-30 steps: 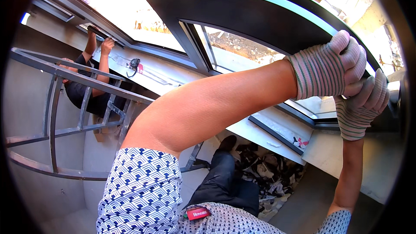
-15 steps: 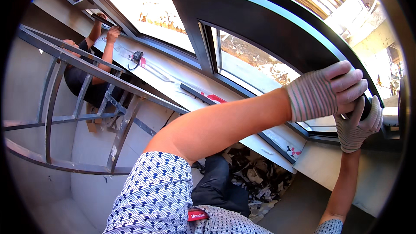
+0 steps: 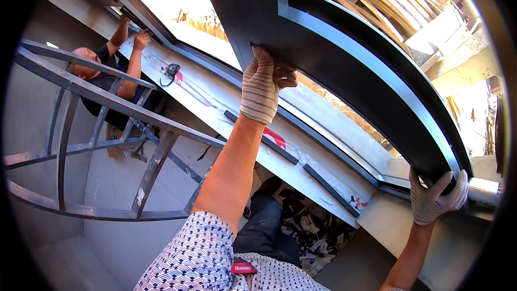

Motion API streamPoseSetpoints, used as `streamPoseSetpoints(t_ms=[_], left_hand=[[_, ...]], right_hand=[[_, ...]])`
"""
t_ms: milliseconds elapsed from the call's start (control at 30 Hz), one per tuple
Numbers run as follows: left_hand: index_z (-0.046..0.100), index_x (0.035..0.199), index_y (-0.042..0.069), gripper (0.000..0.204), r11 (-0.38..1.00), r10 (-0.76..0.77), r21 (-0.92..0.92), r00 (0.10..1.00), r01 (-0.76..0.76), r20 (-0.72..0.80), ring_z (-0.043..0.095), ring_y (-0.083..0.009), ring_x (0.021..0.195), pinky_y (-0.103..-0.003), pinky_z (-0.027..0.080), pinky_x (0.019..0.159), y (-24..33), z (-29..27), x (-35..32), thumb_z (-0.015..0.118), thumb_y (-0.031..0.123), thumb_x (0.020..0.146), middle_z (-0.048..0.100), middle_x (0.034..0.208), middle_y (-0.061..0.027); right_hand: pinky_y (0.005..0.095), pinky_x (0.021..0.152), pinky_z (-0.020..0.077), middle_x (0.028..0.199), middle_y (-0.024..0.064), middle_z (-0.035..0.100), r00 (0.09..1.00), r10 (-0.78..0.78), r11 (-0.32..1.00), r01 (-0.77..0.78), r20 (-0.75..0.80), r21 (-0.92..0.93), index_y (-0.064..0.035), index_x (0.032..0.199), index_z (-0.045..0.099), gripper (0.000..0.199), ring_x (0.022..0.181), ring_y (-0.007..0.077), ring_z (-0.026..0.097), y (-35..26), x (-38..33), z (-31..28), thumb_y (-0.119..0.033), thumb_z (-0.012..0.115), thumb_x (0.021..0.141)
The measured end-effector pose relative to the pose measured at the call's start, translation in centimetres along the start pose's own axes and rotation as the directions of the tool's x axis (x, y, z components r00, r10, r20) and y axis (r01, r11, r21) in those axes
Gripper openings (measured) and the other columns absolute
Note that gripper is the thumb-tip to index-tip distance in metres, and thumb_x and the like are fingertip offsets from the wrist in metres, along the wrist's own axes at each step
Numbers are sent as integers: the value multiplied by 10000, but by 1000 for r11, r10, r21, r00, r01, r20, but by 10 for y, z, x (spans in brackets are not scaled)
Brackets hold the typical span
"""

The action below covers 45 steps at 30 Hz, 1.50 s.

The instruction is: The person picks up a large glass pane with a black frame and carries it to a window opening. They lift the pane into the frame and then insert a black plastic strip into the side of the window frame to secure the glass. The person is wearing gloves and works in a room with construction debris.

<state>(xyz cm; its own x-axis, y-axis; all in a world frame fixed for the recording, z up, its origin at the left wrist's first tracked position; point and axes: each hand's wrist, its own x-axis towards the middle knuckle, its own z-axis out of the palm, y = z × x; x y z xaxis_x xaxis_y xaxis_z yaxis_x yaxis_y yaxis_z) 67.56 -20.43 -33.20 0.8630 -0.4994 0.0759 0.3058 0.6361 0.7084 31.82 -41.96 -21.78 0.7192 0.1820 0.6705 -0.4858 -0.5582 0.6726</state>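
Left hand (image 3: pixel 260 90) moved leftward along dark frame (image 3: pixel 328 56) — parted from right hand (image 3: pixel 437 196).

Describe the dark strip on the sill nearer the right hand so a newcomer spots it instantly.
Find the white sill running diagonally across the picture. Follow it toward the gloved right hand; near that end lies a straight, narrow dark strip. Unlike the other dark strip farther up the sill, it isn't crossed by the left forearm.

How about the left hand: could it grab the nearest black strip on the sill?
Probably not now: the left hand is holding the dark window frame. Once freed, nothing seems to block the black strip.
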Motion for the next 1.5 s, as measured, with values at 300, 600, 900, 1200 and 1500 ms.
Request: streamPoseSetpoints(t_ms=[300, 600, 900, 1200, 1500], left_hand=[[651, 1059, 70, 487, 991, 131, 4, 989, -131, 70, 601, -169, 543, -291, 503, 517, -15, -16, 12, 596, 543, 959, 667, 693, -70], [651, 1043, 111, 414, 994, 100, 41, 994, -101, 33, 608, -138, 545, -281, 508, 518, -17, -12, 4, 563, 513, 995, 698, 803, -39], [666, 1149, 87, 271, 996, -83, 2, 943, 87, 322, 713, -189, 730, -316, 594, 685, -66, 34, -45, 641, 310, 998, 739, 886, -95], [675, 1141, 56, 229, 994, -90, -44, 965, 104, 248, 661, -143, 640, -310, 573, 662, -83, 51, -60, 688, 227, 989, 720, 809, -79], [677, 959, 11, 201, 933, -264, -117, 867, 341, 422, 691, -145, 698, -276, 577, 647, -107, 80, -66, 823, 92, 846, 702, 770, -65]], right_hand=[[510, 848, 550, 1256, 291, 563, 999, 5, 997, -1, 39, -82, -149, 1525, 283, 1054, 1052, 443, 643, 0, -6, 2, -633, 808, 750], [478, 874, 545, 1312, 256, 502, 995, -19, 994, 29, 96, -106, -147, 1582, 194, 1042, 1102, 398, 616, -3, 2, -2, -726, 654, 847], [481, 851, 536, 1276, 258, 557, 997, 10, 998, -5, 71, -65, -179, 1586, 239, 1142, 1074, 403, 630, -4, -3, 3, -690, 801, 733], [461, 845, 555, 1282, 243, 551, 998, 2, 997, 2, 57, -74, -187, 1613, 194, 1199, 1057, 386, 633, -6, 0, 1, -702, 804, 719], [445, 892, 534, 1359, 180, 491, 994, 3, 1000, 0, 105, -27, -216, 1629, 155, 1246, 1155, 359, 581, -8, 1, 2, -678, 838, 695]])
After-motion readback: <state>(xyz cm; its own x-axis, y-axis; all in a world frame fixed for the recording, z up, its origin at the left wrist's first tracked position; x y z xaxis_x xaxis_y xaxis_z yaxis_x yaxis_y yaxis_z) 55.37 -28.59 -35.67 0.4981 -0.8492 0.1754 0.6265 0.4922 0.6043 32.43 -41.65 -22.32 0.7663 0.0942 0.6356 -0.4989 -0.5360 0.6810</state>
